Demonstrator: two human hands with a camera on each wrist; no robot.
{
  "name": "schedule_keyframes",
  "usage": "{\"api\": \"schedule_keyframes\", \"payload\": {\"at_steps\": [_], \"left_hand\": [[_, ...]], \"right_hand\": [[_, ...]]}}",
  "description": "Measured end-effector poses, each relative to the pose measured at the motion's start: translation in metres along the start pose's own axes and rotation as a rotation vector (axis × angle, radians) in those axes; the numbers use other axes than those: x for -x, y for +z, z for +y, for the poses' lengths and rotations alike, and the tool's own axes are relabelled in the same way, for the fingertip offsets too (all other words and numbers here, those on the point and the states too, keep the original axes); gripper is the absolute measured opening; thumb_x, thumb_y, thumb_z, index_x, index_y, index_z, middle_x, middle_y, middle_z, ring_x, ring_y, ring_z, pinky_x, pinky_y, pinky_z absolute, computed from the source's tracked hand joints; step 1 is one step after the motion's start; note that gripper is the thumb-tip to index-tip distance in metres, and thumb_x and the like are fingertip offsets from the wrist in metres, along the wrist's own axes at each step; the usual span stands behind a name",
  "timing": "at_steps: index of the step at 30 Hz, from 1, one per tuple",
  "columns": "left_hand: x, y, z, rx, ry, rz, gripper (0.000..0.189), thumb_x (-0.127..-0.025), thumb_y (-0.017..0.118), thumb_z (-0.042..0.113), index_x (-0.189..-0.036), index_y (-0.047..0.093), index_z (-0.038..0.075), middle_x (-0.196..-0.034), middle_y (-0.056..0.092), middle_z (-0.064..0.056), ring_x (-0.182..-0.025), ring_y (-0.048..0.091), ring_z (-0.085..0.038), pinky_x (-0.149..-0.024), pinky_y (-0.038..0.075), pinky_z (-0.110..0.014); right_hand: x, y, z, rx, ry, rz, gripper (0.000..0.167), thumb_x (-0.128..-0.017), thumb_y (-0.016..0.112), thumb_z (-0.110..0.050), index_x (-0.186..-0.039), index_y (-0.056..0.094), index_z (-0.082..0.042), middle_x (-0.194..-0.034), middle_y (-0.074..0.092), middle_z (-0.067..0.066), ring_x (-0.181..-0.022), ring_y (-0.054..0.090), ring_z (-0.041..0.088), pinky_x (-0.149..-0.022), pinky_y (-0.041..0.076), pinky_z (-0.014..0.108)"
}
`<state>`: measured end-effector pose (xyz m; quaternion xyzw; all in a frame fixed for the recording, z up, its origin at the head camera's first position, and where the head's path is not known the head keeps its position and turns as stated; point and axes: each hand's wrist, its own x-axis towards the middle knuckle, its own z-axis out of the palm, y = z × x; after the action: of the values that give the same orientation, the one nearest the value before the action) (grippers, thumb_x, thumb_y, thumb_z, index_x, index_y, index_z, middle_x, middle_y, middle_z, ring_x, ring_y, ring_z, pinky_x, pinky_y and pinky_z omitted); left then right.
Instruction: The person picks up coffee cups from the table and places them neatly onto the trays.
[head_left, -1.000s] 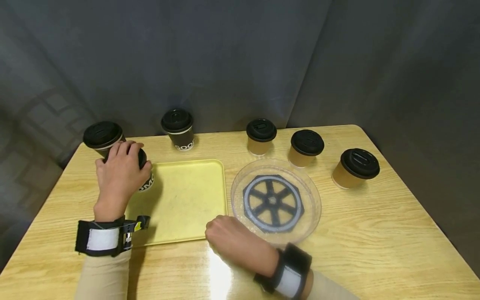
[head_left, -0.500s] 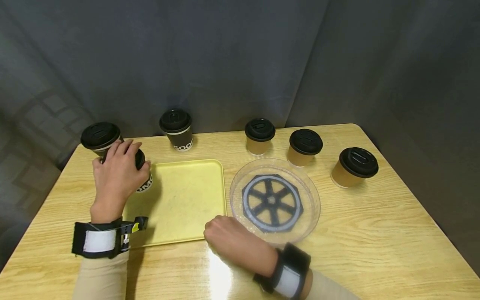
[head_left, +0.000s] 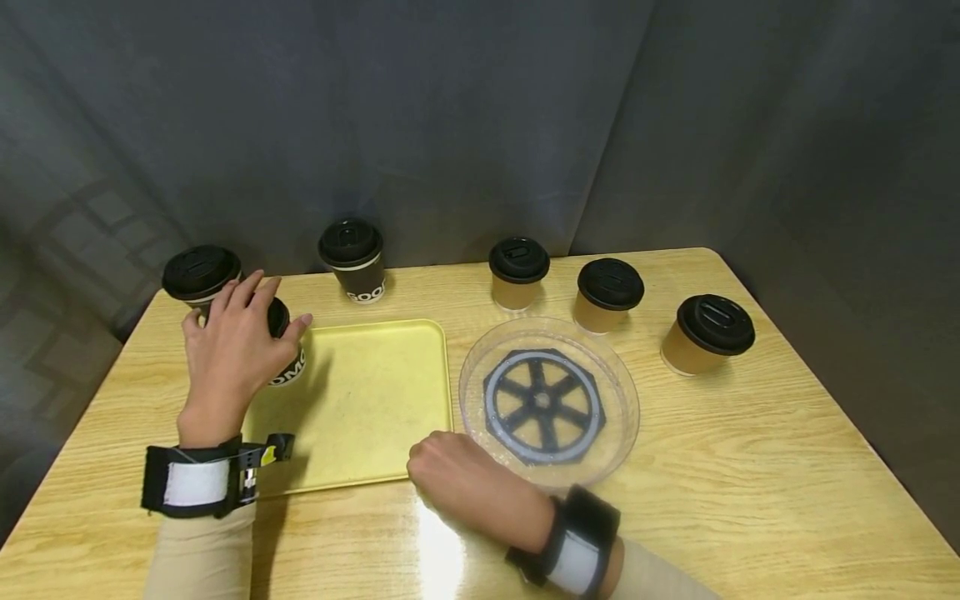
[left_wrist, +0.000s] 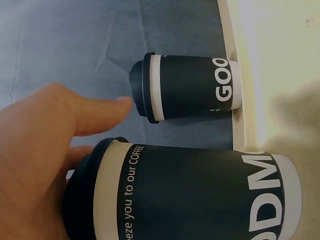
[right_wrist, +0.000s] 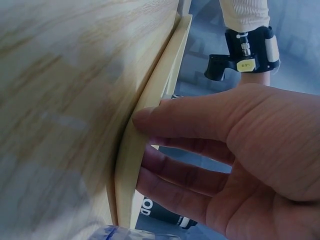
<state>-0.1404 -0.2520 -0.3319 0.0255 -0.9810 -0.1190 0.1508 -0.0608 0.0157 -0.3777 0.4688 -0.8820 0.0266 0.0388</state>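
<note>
A black paper coffee cup (left_wrist: pixel 190 192) with a black lid and white lettering stands upright at the left end of the yellow tray (head_left: pixel 367 404). Over its lid is my left hand (head_left: pixel 232 354), fingers spread; in the left wrist view the thumb stands away from the lid. The hand hides most of this cup in the head view. My right hand (head_left: pixel 480 487) is at the tray's near right corner. In the right wrist view its thumb (right_wrist: pixel 170 120) and fingers pinch the tray's rim from both sides.
Another black cup (head_left: pixel 201 273) stands just behind the left hand, and one more (head_left: pixel 362 279) behind the tray. Three brown cups (head_left: pixel 516 279) with black lids stand at the back right. A clear round dish (head_left: pixel 626 433) lies right of the tray, beside the right forearm.
My left hand's thumb has moved outward from the cup's lid and its fingers have loosened. The cup has stayed in place on the tray. The right hand has not visibly moved.
</note>
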Motion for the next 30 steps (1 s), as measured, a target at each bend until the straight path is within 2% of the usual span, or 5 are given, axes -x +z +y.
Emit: {"api": "schedule_keyframes", "payload": {"at_steps": [7,17,30], "left_hand": [[0.003,-0.012,-0.003,0.006,-0.004,-0.037,0.074,-0.095,0.047,0.059,-0.148,0.039,0.008,-0.155,0.034,-0.021,-0.139,0.029,-0.047,-0.096,0.02,-0.079],[-0.008,-0.027,-0.009,0.04,0.004,-0.11,0.078,-0.095,0.044,0.061,-0.154,0.027,0.012,-0.159,0.025,-0.02,-0.142,0.024,-0.049,-0.099,0.017,-0.079],[-0.016,-0.03,-0.03,0.058,0.009,-0.108,0.076,-0.097,0.042,0.057,-0.156,0.022,0.013,-0.16,0.021,-0.021,-0.143,0.022,-0.048,-0.101,0.012,-0.08]], "right_hand": [[-0.001,0.001,-0.002,0.016,-0.019,0.012,0.03,-0.066,0.062,0.004,-0.052,0.048,-0.018,-0.054,0.043,-0.01,-0.051,0.032,0.003,-0.045,0.028,0.01],[0.002,0.001,0.002,0.025,0.0,0.016,0.029,-0.066,0.062,0.005,-0.052,0.05,-0.018,-0.055,0.046,-0.01,-0.051,0.033,0.003,-0.047,0.028,0.011],[0.002,0.0,0.001,0.022,-0.006,0.026,0.029,-0.066,0.062,0.006,-0.053,0.051,-0.018,-0.056,0.047,-0.009,-0.052,0.033,0.004,-0.047,0.028,0.01]]}}
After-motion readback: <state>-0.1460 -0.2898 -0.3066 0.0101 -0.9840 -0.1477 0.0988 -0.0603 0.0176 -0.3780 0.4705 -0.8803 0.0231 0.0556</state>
